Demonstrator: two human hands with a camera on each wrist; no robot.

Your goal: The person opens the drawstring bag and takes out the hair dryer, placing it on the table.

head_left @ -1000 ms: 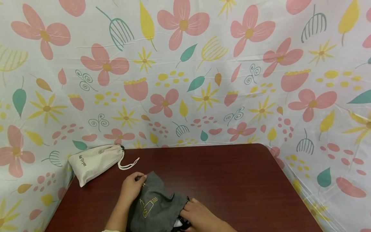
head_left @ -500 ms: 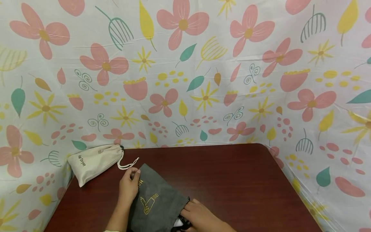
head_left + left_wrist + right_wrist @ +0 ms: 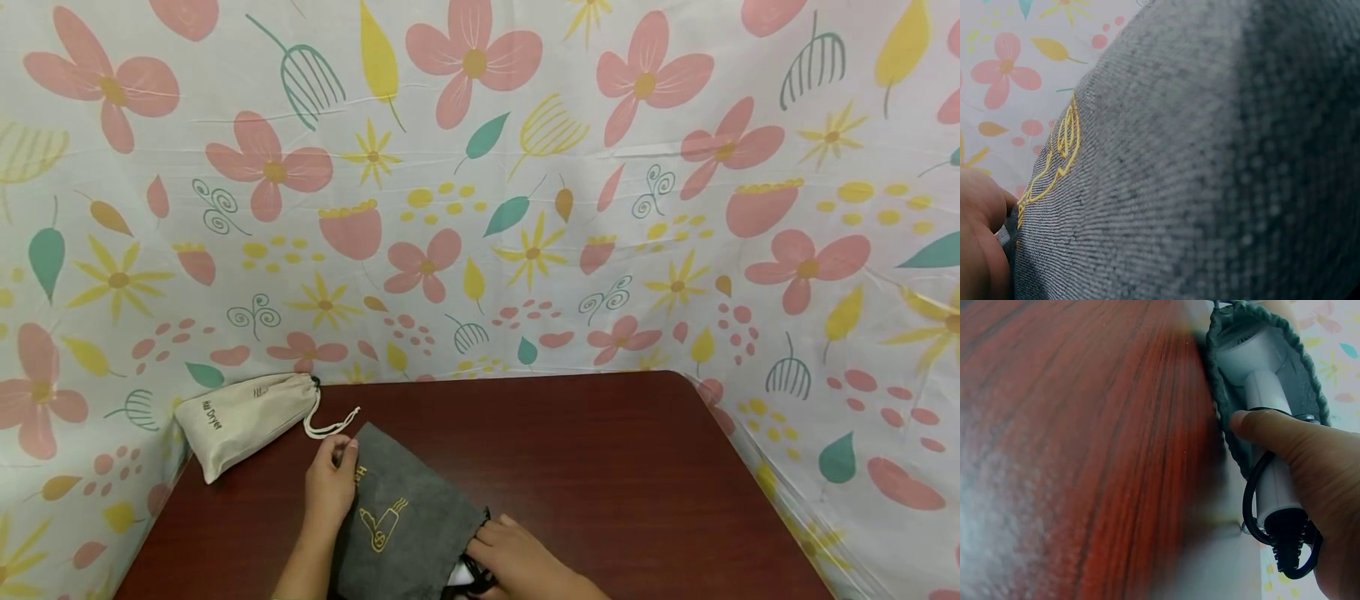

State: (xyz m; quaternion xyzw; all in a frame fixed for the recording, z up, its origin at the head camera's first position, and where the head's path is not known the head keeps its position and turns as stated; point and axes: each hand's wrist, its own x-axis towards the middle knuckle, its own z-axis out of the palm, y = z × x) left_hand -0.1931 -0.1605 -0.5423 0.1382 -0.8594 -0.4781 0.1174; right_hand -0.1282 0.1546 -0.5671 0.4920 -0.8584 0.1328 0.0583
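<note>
A dark grey cloth bag [image 3: 412, 508] with yellow stitched lettering and a hair dryer outline lies between the hands in the head view. My left hand [image 3: 330, 479] pinches its far left corner, and the cloth fills most of the left wrist view. At the bag's mouth, my right hand [image 3: 517, 554] grips a white hair dryer [image 3: 1272, 490] by its handle, the thumb lying across it. The dryer's head sits inside the scalloped opening. A black cord [image 3: 1249, 500] is looped along the handle. Most of the right fingers are hidden behind the handle.
A cream drawstring bag [image 3: 247, 421] printed "Hair Dryer" lies at the table's back left corner, its white cord trailing right. The reddish-brown table [image 3: 637, 475] extends to the right. A flower-patterned cloth [image 3: 480, 208] hangs around the back and sides.
My left hand has moved a little left and away from me, drawing the grey bag's corner out. The cloth, rumpled before, is now stretched smooth. The right hand has stayed nearly still.
</note>
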